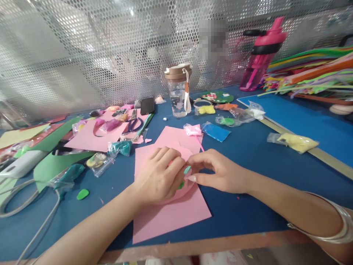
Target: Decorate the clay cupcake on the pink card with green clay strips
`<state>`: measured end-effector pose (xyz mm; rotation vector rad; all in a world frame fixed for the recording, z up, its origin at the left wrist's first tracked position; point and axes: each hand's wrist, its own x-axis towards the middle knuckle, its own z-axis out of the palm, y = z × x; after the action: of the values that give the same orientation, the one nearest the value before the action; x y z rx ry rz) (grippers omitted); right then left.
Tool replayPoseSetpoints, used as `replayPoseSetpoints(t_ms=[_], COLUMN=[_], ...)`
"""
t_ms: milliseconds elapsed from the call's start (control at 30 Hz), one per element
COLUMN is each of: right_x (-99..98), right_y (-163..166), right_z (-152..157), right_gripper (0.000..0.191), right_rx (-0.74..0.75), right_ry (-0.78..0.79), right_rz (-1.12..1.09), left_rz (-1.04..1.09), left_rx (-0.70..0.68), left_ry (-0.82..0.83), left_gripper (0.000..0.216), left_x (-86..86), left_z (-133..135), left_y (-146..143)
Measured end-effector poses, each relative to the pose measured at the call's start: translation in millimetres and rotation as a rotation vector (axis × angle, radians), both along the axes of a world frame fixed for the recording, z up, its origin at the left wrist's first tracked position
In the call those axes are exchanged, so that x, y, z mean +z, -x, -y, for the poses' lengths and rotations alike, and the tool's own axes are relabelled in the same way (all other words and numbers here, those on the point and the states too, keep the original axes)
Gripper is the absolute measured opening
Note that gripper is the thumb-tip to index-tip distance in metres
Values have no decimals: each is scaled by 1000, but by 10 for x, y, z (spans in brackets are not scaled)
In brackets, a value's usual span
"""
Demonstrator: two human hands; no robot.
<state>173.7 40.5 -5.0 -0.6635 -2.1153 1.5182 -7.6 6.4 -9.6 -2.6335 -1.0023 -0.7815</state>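
My left hand is curled over a pink paper sheet on the blue table, fingers closed round a pink cut-out piece with small green clay bits on it. My right hand meets it from the right, thumb and forefinger pinched at the green bit. A thin pink stick lies just beyond the fingers. A silver bangle sits on my right forearm.
Clear tumbler with a brown lid, a phone, scissors, bags of coloured clay, a yellow clay bag, pink bottle, stacked foam sheets, green paper and a cable crowd the table.
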Motion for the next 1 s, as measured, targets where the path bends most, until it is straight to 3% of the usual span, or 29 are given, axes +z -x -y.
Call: replayPoseSetpoints(t_ms=[233, 533, 633, 767, 1000], right_x=[15, 18, -3, -3, 20], right_y=[11, -8, -4, 25, 44], right_z=[12, -19, -29, -24, -35], right_gripper=[7, 7, 12, 35, 34], right_rx=[-43, -25, -17, -25, -94], right_ry=[-93, -96, 36, 273, 295], right_rz=[78, 76, 14, -74, -37], left_rz=[-152, 228, 294, 349, 408], left_rx=[-12, -51, -59, -58, -71], left_ry=[-98, 158, 187, 204, 227], left_gripper=[19, 12, 12, 14, 4], left_x=[-15, -35, -25, -5, -10], left_z=[-31, -13, -17, -19, -32], left_y=[19, -16, -4, -1, 23])
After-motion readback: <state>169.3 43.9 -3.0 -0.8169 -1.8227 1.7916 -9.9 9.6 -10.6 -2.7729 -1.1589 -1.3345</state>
